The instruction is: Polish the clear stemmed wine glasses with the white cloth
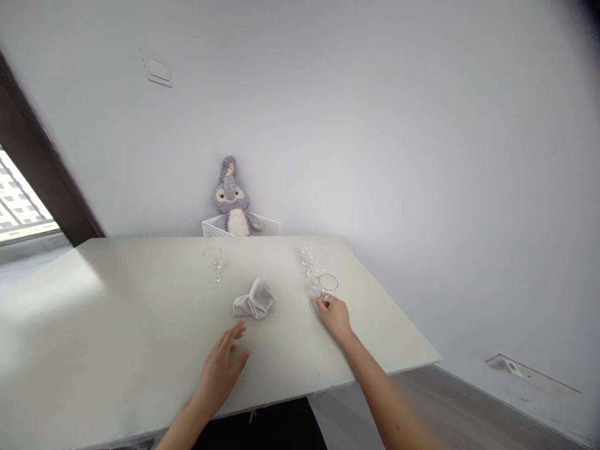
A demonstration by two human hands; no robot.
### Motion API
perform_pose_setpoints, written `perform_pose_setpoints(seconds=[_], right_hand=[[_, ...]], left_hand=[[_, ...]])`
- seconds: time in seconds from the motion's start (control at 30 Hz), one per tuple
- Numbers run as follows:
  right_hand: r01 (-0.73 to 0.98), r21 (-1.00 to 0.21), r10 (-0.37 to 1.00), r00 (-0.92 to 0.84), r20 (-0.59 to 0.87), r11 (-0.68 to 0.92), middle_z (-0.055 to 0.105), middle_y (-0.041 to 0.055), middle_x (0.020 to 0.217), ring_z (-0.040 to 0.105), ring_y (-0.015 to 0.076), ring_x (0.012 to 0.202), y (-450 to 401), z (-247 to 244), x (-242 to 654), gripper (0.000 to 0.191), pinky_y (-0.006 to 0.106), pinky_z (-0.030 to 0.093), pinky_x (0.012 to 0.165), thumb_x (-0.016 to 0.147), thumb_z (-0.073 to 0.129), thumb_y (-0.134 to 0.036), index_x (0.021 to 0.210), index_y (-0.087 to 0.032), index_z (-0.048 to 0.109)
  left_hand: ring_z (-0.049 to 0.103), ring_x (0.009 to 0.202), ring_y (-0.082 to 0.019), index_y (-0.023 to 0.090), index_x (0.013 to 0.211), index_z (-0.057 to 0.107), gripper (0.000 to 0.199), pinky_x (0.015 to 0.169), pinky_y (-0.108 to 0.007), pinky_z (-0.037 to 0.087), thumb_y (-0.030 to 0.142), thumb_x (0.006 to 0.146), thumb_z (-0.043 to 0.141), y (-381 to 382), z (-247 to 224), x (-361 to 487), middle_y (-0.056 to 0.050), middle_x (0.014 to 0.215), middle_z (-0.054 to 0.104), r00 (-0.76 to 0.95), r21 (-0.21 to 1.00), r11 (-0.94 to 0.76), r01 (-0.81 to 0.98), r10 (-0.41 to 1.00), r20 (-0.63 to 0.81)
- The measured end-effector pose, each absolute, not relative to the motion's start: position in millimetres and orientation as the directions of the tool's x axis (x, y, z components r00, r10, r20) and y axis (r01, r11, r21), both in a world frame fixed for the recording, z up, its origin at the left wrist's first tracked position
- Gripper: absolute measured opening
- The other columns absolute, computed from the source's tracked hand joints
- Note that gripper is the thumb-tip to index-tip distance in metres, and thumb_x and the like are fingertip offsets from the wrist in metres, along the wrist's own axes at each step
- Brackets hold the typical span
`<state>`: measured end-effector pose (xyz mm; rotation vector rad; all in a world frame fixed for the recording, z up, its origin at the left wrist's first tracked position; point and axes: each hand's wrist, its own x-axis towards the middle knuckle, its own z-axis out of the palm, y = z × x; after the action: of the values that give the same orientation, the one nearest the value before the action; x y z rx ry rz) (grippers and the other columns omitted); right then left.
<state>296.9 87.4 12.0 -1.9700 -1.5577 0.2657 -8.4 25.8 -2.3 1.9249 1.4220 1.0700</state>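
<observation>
Plainly, clear glass (327,287), within right grip (336,314)

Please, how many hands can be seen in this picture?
2. The left hand is open, near the grey cloth; the right hand holds a clear glass. No other hand shows.

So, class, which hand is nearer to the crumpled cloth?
Left. The left hand is just on the near side of the cloth; the right hand is farther off to its right, holding a glass.
</observation>
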Motion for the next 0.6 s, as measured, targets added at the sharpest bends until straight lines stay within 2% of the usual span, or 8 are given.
perform_pose_setpoints(seconds=[0.17, 0.27, 0.37, 0.43, 0.5, 0.6], right_hand=[[0.804, -0.583, 0.939, 0.282, 0.198, -0.118, 0.059, 0.0026, 0.059, 0.053, 0.0153, 0.056, 98.3, 6.4, 310.1, 0.031, 0.023, 0.035, 0.056, 0.078, 0.041, -0.04, 0.071, -0.017, 0.06], [0.799, -0.588, 0.937, 0.29, 0.196, -0.124, 0.058, 0.0006, 0.058, 0.054, 0.0153, 0.057, 86.6, 6.9, 318.0, 0.028, 0.023, 0.035, 0.056, 0.076, 0.045, -0.04, 0.082, -0.017, 0.06], [0.781, -0.591, 0.883, 0.405, 0.238, -0.199, 0.058, 0.0002, 0.06, 0.053, 0.0154, 0.054, 61.0, 10.2, 310.5, 0.033, 0.023, 0.033, 0.052, 0.078, 0.042, -0.044, 0.092, -0.018, 0.057], [0.774, -0.618, 0.888, 0.373, 0.27, -0.137, 0.059, 0.0013, 0.062, 0.052, 0.015, 0.054, 45.8, 16.3, 291.2, 0.036, 0.024, 0.034, 0.053, 0.082, 0.035, -0.047, 0.085, -0.018, 0.057], [0.784, -0.62, 0.941, 0.177, 0.287, 0.042, 0.06, 0.0023, 0.066, 0.054, 0.0147, 0.059, 39.5, 27.7, 261.8, 0.04, 0.024, 0.036, 0.056, 0.084, 0.031, -0.048, 0.077, -0.019, 0.057], [0.827, -0.522, 0.964, -0.079, 0.255, 0.206, 0.062, 0.004, 0.08, 0.057, 0.0146, 0.067, 51.6, 51.5, 210.7, 0.044, 0.024, 0.037, 0.06, 0.086, 0.027, -0.05, 0.081, -0.02, 0.059]], left_hand=[[0.057, 0.095, -0.02, 0.02, 0.11, 0.05, 0.038, 0.078, -0.034, 0.047, 0.036, 0.075, 0.052, 39.3, -6.3, -25.9, -0.009, 0.106, 0.059, -0.014, 0.954, -0.08, 0.29, 0.996, 0.088], [0.057, 0.089, -0.02, 0.019, 0.102, 0.053, 0.037, 0.073, -0.032, 0.047, 0.036, 0.07, 0.058, 52.9, 9.2, -30.9, -0.009, 0.101, 0.06, -0.144, 0.989, -0.029, 0.144, 0.988, 0.05], [0.057, 0.083, -0.016, 0.02, 0.102, 0.053, 0.036, 0.069, -0.027, 0.047, 0.034, 0.07, 0.06, 68.1, 29.4, -34.3, -0.007, 0.099, 0.059, -0.297, 0.996, -0.031, -0.089, 0.955, 0.003], [0.057, 0.077, -0.012, 0.022, 0.102, 0.051, 0.032, 0.066, -0.024, 0.047, 0.031, 0.072, 0.059, 82.2, 41.2, -35.6, -0.006, 0.094, 0.058, -0.411, 0.943, -0.043, -0.33, 0.906, -0.102], [0.057, 0.069, -0.009, 0.022, 0.101, 0.048, 0.029, 0.063, -0.021, 0.048, 0.028, 0.074, 0.058, 101.4, 49.6, -36.4, -0.005, 0.088, 0.057, -0.425, 0.806, -0.033, -0.591, 0.862, -0.276], [0.06, 0.077, -0.015, 0.024, 0.112, 0.037, 0.042, 0.061, -0.026, 0.051, 0.04, 0.077, 0.054, 134.9, 55.0, -37.6, -0.01, 0.095, 0.055, -0.188, 0.548, 0.106, -0.83, 0.871, -0.453]])
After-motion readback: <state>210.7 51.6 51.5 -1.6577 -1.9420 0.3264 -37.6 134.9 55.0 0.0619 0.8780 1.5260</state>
